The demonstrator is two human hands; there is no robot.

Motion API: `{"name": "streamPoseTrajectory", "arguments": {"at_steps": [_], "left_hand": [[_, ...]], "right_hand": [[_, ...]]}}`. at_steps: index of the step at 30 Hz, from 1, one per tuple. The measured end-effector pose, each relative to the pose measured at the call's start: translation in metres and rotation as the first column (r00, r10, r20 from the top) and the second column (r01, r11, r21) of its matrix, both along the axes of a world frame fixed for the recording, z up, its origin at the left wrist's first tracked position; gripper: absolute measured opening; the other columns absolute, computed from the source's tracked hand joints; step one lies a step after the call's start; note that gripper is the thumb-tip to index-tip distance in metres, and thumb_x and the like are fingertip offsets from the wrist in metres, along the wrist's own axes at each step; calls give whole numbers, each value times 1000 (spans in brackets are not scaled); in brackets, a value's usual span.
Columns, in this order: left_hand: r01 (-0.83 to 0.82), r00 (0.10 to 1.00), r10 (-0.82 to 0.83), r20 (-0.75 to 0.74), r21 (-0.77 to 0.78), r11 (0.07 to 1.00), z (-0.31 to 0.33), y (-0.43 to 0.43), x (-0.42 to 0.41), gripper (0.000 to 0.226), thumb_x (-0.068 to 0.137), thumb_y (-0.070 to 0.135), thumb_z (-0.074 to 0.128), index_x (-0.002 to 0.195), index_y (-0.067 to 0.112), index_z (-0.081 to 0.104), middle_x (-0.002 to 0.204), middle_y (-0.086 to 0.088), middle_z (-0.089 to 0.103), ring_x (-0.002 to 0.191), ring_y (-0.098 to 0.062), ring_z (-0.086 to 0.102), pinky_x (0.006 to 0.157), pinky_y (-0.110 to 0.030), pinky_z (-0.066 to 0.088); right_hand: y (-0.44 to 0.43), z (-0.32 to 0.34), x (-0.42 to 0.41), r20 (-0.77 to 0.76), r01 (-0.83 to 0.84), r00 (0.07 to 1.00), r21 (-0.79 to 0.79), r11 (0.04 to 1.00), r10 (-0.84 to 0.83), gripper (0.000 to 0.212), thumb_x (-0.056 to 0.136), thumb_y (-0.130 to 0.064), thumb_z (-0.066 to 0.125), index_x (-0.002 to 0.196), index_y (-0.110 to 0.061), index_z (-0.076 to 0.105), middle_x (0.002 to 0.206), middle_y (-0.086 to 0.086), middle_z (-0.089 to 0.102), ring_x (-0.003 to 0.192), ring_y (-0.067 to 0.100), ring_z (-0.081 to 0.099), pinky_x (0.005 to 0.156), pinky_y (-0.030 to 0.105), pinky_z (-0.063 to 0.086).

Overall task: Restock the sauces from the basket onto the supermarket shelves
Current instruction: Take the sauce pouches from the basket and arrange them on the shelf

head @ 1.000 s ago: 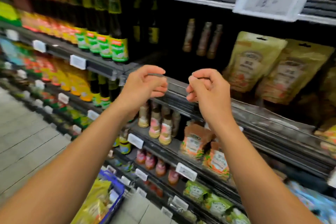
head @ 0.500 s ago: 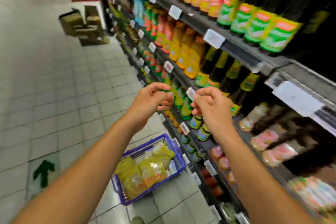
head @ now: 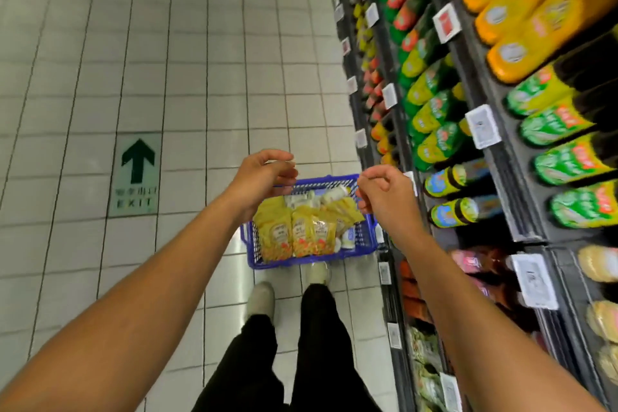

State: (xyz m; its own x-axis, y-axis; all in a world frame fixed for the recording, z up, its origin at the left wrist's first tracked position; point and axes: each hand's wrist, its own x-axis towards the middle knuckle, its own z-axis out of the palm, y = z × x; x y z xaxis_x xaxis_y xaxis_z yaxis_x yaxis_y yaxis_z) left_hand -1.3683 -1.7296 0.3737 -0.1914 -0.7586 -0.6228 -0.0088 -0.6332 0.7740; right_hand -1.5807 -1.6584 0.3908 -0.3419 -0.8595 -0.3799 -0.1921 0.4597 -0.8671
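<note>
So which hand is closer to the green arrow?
Left. The left hand is right of the arrow; the right hand is farther right, beside the shelves.

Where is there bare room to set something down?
Bare tiled floor lies left of the blue basket, toward the exit arrow sign, and beyond it. Crowded: the basket, packed with yellow pouches, and the shelves, full of bottles.

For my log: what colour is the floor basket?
Blue basket, seen in the head view.
</note>
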Motion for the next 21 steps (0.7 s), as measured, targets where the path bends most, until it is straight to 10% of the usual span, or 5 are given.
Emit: {"name": "streamPoseTrajectory", "arguments": {"at_steps": [16,21], "left_hand": [[-278,928,123,351,435,857,-313,36,-12,20,87,-5,57,84,14,63,67,-5,63,59,-17,60,57,-24,52],[-266,890,25,455,473,840,-420,55,-10,22,85,2,61,107,6,64,98,-16,66,80,-22,59,77,-37,57]], "right_hand": [[-22,-339,-53,-24,-207,956,655,727,293,9,88,-15,54,89,-10,60,82,22,66,71,30,60,74,55,56],[-18,-427,-38,23,-265,934,712,650,356,8,88,-22,62,90,-19,55,91,7,63,87,31,65,79,51,58]]}}
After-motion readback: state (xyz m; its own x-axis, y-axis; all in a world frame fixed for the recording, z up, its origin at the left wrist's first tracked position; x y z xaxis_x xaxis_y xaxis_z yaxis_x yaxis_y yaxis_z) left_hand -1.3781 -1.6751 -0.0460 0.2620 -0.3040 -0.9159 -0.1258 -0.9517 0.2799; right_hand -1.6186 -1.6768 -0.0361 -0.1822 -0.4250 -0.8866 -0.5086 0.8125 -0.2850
